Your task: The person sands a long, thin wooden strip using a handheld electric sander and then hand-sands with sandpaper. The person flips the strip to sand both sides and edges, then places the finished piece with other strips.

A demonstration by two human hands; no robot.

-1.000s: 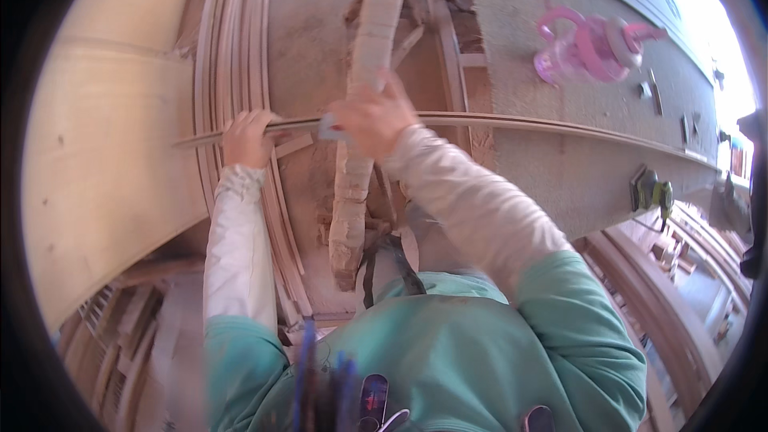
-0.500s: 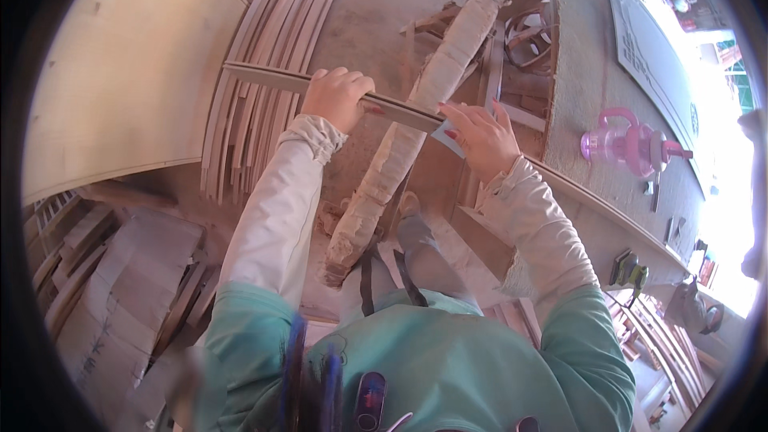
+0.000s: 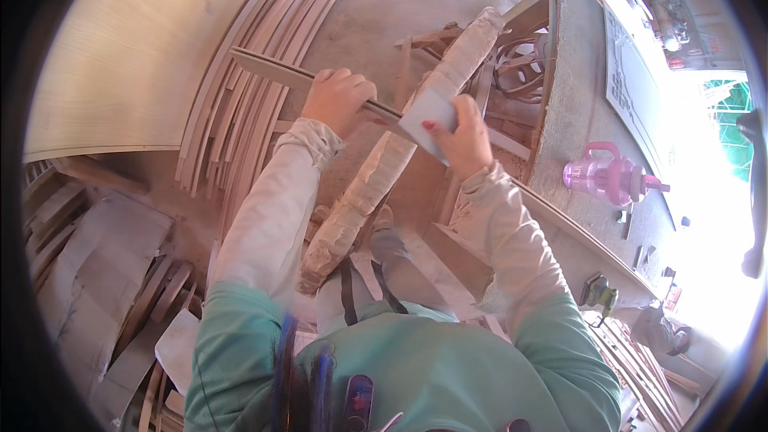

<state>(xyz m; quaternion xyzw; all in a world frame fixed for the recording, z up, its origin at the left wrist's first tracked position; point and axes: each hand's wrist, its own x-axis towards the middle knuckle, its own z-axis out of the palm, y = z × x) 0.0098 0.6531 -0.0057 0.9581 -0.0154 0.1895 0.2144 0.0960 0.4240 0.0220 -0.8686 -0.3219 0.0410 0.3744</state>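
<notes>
My left hand (image 3: 339, 104) is wrapped round a long, thin wooden strip (image 3: 272, 70), which slants across in front of me. Farther right along the strip, my right hand (image 3: 469, 142) grips a pale grey sheet of sandpaper (image 3: 428, 116), thumb on its near face. The sandpaper lies against the strip's right end and hides it. Beneath both hands runs a long padded beam (image 3: 364, 192) wrapped in dusty, creased covering; the strip passes over it.
Long wooden strips (image 3: 256, 40) are stacked at the far left beside a pale panel (image 3: 128, 56). On the right, a workbench (image 3: 572, 80) bears a pink bottle (image 3: 606, 176). A green power tool (image 3: 600, 294) sits near its edge. Wood offcuts and a cardboard sheet (image 3: 120, 264) lie lower left.
My right hand has closed more around the sandpaper, which now shows broad and flat, tilted over the strip. My left hand keeps its hold. The whole view has shifted slightly.
</notes>
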